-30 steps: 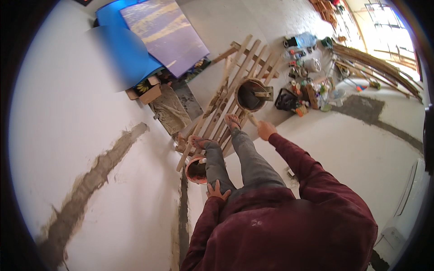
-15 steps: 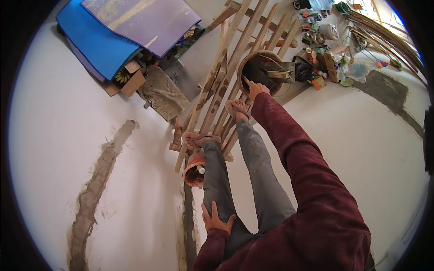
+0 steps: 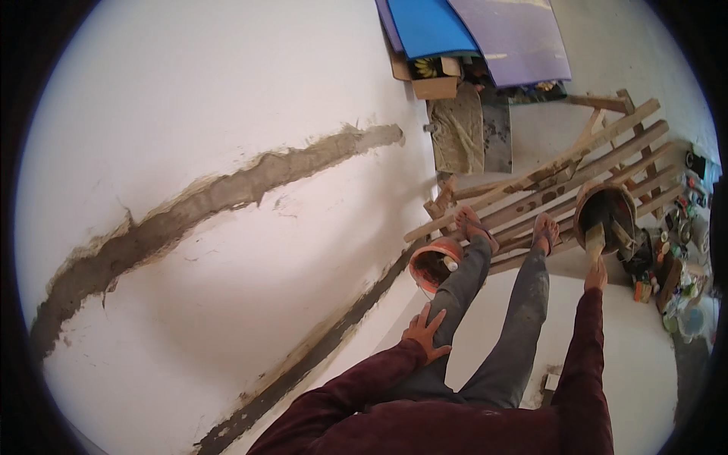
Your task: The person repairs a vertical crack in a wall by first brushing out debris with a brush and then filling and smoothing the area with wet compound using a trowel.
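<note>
The slatted wooden platform (image 3: 584, 168) is carrying both feet at the far right; its gaps could be catching a sandalled foot (image 3: 544, 230) if weight shifts badly. The large bucket (image 3: 580, 220) is sitting right of the feet and could be tipping if pushed sideways. The red bucket (image 3: 447, 245), just beside the left leg (image 3: 462, 287), could be spilling from a knock. The left hand (image 3: 426, 334) is spreading its fingers on that leg, holding nothing; the right hand (image 3: 596, 274) is gripping a pale tool (image 3: 595, 240) inside the large bucket.

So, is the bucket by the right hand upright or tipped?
Upright: the bucket shows its open mouth to the downward-looking camera. The right hand holds a tool at it.
</note>
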A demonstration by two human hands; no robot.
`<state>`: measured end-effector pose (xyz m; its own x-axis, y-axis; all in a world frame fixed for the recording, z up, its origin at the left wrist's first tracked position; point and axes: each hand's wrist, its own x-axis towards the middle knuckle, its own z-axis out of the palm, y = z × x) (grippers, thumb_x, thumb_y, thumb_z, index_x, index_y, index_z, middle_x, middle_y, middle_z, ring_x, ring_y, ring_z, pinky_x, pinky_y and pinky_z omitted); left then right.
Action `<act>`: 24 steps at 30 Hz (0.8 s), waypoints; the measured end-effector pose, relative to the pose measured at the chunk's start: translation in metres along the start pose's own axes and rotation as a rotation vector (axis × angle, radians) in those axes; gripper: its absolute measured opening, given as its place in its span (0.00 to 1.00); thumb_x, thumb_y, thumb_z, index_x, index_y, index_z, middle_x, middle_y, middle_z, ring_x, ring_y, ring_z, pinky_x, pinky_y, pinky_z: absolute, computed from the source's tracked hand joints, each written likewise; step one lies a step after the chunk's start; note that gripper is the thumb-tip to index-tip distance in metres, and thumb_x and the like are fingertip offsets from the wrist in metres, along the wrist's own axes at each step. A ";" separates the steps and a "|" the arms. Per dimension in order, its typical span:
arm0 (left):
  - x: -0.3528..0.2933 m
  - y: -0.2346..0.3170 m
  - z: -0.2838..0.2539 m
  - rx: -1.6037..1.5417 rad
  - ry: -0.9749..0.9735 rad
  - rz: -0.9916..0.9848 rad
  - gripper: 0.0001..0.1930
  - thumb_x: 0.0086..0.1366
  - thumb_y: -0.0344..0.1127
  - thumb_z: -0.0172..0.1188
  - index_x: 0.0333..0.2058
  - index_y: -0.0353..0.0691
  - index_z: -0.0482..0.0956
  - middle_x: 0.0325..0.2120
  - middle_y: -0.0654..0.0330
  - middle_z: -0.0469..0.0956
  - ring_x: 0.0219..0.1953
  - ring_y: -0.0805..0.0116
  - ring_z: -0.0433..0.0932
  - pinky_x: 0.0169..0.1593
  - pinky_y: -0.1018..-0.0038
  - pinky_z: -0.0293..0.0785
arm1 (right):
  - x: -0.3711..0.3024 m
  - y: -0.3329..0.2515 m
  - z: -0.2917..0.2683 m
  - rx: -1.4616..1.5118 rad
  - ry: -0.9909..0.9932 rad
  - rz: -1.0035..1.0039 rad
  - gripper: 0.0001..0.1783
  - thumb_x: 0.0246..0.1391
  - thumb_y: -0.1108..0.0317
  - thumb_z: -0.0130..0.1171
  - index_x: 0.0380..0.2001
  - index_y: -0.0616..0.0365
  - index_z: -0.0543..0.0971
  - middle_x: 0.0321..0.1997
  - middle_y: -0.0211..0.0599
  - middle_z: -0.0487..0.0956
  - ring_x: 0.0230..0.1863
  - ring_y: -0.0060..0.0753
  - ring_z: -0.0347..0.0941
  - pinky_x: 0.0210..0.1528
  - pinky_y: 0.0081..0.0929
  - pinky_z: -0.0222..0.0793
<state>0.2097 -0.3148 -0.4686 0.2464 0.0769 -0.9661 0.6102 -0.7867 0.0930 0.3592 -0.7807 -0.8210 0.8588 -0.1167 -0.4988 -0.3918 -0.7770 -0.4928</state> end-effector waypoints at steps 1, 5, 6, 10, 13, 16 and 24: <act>0.003 -0.022 0.019 -0.138 0.070 0.053 0.51 0.53 0.60 0.64 0.69 0.50 0.47 0.68 0.43 0.45 0.67 0.41 0.50 0.68 0.54 0.51 | -0.011 -0.024 -0.015 0.013 -0.118 0.055 0.22 0.62 0.63 0.43 0.55 0.63 0.72 0.47 0.52 0.78 0.45 0.48 0.75 0.49 0.36 0.69; 0.000 -0.099 0.063 -0.672 0.547 -0.040 0.51 0.56 0.45 0.66 0.67 0.33 0.43 0.68 0.44 0.45 0.70 0.50 0.44 0.70 0.63 0.44 | -0.054 -0.038 -0.051 0.306 -0.357 0.202 0.14 0.60 0.66 0.51 0.44 0.59 0.78 0.24 0.27 0.74 0.22 0.19 0.66 0.25 0.19 0.63; -0.003 -0.141 0.068 -0.705 0.819 0.042 0.51 0.54 0.42 0.67 0.67 0.33 0.43 0.67 0.44 0.48 0.70 0.50 0.46 0.70 0.63 0.45 | -0.062 -0.034 -0.050 -0.083 -0.412 -0.476 0.16 0.57 0.67 0.53 0.48 0.61 0.76 0.26 0.32 0.75 0.24 0.25 0.69 0.26 0.24 0.67; -0.128 -0.224 -0.106 -0.245 1.530 -0.226 0.49 0.52 0.34 0.63 0.69 0.38 0.43 0.69 0.47 0.45 0.71 0.48 0.43 0.70 0.55 0.40 | -0.119 -0.336 -0.063 0.347 -0.877 -0.056 0.23 0.54 0.65 0.54 0.54 0.56 0.74 0.39 0.43 0.79 0.36 0.38 0.75 0.41 0.34 0.71; -0.299 -0.263 -0.198 0.230 2.033 -0.467 0.47 0.59 0.46 0.64 0.69 0.38 0.45 0.70 0.47 0.43 0.71 0.47 0.39 0.69 0.50 0.38 | -0.148 -0.516 -0.021 0.248 -0.821 -0.916 0.23 0.58 0.62 0.52 0.56 0.57 0.73 0.28 0.32 0.75 0.25 0.20 0.68 0.28 0.24 0.65; -0.422 -0.285 -0.216 0.462 2.332 -0.843 0.42 0.59 0.55 0.63 0.64 0.37 0.56 0.65 0.41 0.50 0.68 0.36 0.43 0.64 0.39 0.44 | -0.186 -0.685 0.023 0.048 -1.034 -0.751 0.17 0.57 0.59 0.51 0.41 0.61 0.78 0.27 0.43 0.77 0.30 0.32 0.74 0.33 0.32 0.67; -0.486 -0.358 -0.171 0.679 2.355 -1.079 0.45 0.54 0.67 0.60 0.62 0.42 0.60 0.63 0.42 0.44 0.66 0.35 0.36 0.64 0.35 0.31 | -0.242 -0.902 0.128 0.143 -1.033 -0.603 0.11 0.52 0.63 0.58 0.32 0.59 0.80 0.19 0.33 0.73 0.19 0.26 0.69 0.21 0.27 0.62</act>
<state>0.0000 0.0337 0.0087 0.3993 0.1094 0.9103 0.9167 -0.0613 -0.3948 0.4626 0.0272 -0.3472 0.2725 0.8427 -0.4644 -0.1071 -0.4531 -0.8850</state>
